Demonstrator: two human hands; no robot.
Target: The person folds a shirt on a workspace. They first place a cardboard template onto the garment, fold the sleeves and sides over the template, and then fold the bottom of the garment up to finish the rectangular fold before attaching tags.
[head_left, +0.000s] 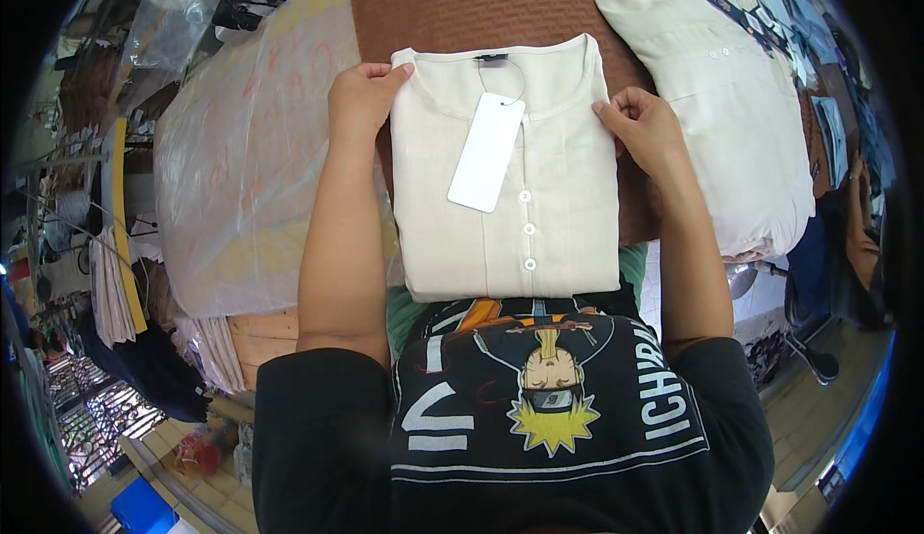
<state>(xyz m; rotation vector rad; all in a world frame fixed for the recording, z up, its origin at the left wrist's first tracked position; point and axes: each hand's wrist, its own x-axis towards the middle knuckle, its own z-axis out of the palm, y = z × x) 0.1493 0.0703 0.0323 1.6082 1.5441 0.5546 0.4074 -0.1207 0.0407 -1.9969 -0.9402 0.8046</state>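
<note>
A folded cream blouse (443, 236) lies in front of me, its neckline away from me and its lower edge by my lap. Down its middle runs a placket with 3 white buttons. A blank white hang tag (486, 154) rests on its front, looped by a thin string to the neck, where a dark label shows. My left hand (366, 96) pinches the blouse at its far left shoulder. At the right edge, a little lower, my right hand (647, 128) grips the side of the blouse between thumb and curled fingers.
Under the blouse is a brown textured cloth (462, 5). Plastic-wrapped bundles (255, 159) lie to the left. A pile of cream garments (727, 130) with a dark tag (722, 2) sits at the right. Hanging clothes (114, 284) line the far left.
</note>
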